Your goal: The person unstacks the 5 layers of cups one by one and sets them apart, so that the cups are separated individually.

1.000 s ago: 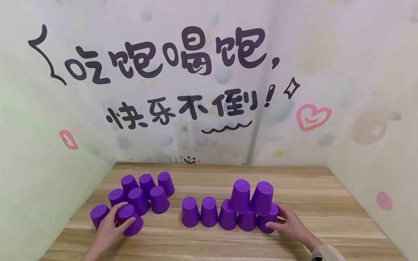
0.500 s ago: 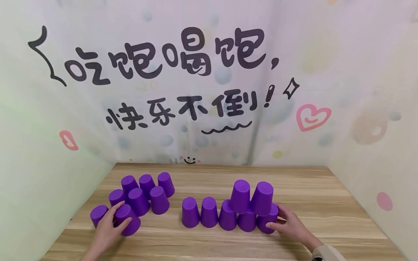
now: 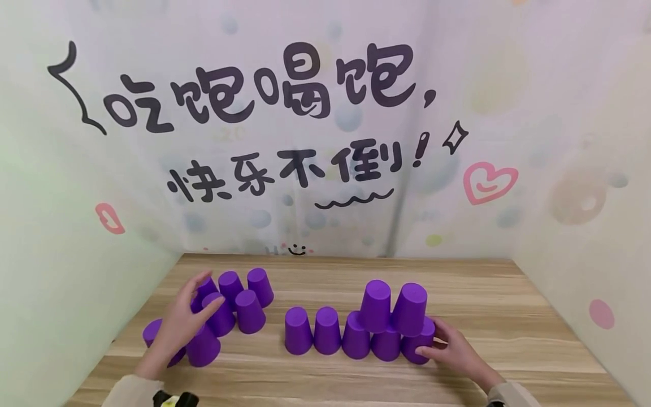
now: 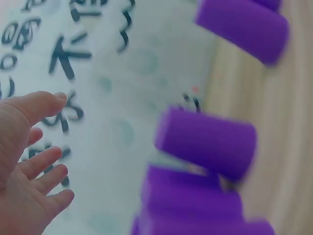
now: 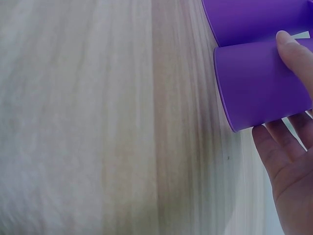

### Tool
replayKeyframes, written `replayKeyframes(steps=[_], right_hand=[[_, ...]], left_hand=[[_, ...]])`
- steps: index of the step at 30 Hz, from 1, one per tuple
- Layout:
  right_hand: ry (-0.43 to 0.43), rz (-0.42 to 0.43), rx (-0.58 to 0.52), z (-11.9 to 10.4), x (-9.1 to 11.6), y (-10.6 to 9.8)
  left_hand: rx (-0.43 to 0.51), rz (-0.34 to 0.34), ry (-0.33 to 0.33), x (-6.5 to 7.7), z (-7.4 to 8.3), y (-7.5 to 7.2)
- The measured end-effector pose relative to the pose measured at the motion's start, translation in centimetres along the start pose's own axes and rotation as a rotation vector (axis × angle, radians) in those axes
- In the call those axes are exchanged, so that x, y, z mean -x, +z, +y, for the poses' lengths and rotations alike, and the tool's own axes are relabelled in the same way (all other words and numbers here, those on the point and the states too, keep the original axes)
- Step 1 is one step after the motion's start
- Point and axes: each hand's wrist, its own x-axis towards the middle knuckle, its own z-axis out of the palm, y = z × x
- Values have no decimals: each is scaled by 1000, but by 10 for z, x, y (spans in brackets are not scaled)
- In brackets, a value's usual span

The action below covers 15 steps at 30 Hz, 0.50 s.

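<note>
Over the left cluster of upside-down purple cups, my left hand (image 3: pixel 181 316) is raised with fingers spread, holding nothing. It hides parts of several cups, and the front cup (image 3: pixel 204 347) stands just below its palm. In the left wrist view the same hand (image 4: pixel 29 166) is apart from the cups. My right hand (image 3: pixel 455 350) grips the rightmost cup (image 3: pixel 417 342) of a row, thumb in front and fingers behind, as the right wrist view shows on that cup (image 5: pixel 261 83). Two cups, a left one (image 3: pixel 377 305) and a right one (image 3: pixel 409 310), sit on the row's right part.
The row's left end has two cups, an end cup (image 3: pixel 298 332) and its neighbour (image 3: pixel 327 332), with nothing on top. Behind the wooden table (image 3: pixel 325 381) hangs a printed backdrop (image 3: pixel 325 226). Pale side panels stand left and right.
My left hand first shifted the front cup slightly left, then let go and rose away toward the back of the cluster. My right hand keeps its hold at the row's end.
</note>
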Motion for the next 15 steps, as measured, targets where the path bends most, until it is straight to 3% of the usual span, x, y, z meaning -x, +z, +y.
replayKeyframes(steps=[9,15], right_hand=[[1,2,-12,1,0,-2],[-6,3,-14,2,0,-2]], left_hand=[[201,-64,150,-45,54,47],[316,-129,158,-58,97,80]])
